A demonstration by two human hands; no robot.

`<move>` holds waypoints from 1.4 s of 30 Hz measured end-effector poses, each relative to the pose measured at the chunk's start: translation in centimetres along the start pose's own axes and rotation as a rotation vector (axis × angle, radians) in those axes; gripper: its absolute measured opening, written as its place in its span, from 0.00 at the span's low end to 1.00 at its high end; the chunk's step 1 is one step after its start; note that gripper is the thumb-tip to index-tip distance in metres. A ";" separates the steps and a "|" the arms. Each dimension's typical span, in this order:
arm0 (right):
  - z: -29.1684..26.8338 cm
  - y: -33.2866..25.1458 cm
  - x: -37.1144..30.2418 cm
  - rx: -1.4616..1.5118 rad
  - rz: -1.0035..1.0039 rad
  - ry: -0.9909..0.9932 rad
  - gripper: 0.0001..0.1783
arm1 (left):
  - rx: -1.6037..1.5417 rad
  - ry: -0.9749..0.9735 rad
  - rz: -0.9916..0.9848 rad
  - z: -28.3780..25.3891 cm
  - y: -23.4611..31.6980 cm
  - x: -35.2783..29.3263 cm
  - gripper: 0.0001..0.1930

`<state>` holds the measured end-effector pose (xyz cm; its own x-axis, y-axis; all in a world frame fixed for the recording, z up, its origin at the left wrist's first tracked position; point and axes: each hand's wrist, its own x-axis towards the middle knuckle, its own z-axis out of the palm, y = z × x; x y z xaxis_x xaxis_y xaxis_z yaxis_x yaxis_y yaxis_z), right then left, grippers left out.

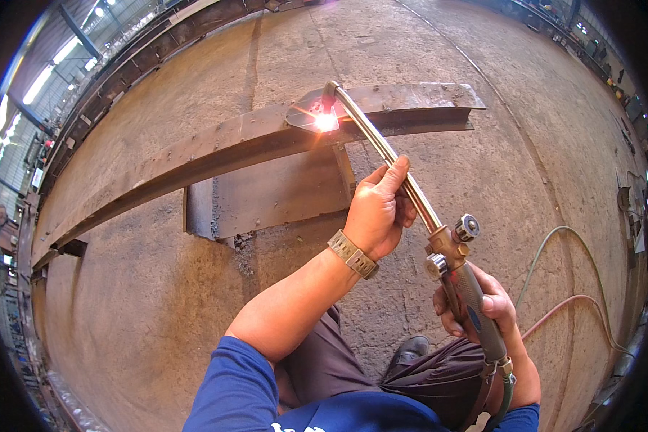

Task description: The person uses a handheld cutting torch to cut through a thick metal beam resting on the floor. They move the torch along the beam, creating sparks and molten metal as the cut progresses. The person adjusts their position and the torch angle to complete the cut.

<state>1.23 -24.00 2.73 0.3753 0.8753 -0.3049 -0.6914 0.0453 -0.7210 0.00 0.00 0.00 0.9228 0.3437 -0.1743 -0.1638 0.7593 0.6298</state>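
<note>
A long cutting torch [371,133] slants from my lap up to a steel beam [230,132]. My left hand [379,211], with a watch on its wrist, is wrapped round the torch's metal tubes. My right hand [493,302] grips the dark handle below the brass body and its two valve knobs. The bent torch head points down at a small steel plate [301,115] lying on the beam. A bright glow [326,122] with sparks shows under the tip and hides the metal there.
Below the beam stands a wider piece of steel [281,191] with a rough lower edge. A green hose [533,266] and a red hose [579,297] curve over the concrete floor [158,288] at the right. My shoe [410,349] is near the handle. Steel members line the far left.
</note>
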 end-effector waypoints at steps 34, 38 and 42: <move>1.0 -0.4 -0.2 -0.046 -0.005 0.046 0.52 | 0.004 0.026 -0.011 0.3 0.3 -0.4 0.13; 1.0 -0.2 -0.2 -0.055 -0.024 0.039 0.53 | -0.002 0.014 -0.005 0.2 0.2 -0.3 0.13; 1.0 -0.3 -0.1 -0.055 -0.019 0.034 0.52 | 0.002 0.022 -0.006 0.2 0.2 -0.3 0.13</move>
<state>0.79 -23.60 3.53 0.4097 0.8575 -0.3113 -0.6491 0.0342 -0.7599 -0.23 -0.03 0.32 0.9159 0.3514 -0.1941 -0.1580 0.7599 0.6305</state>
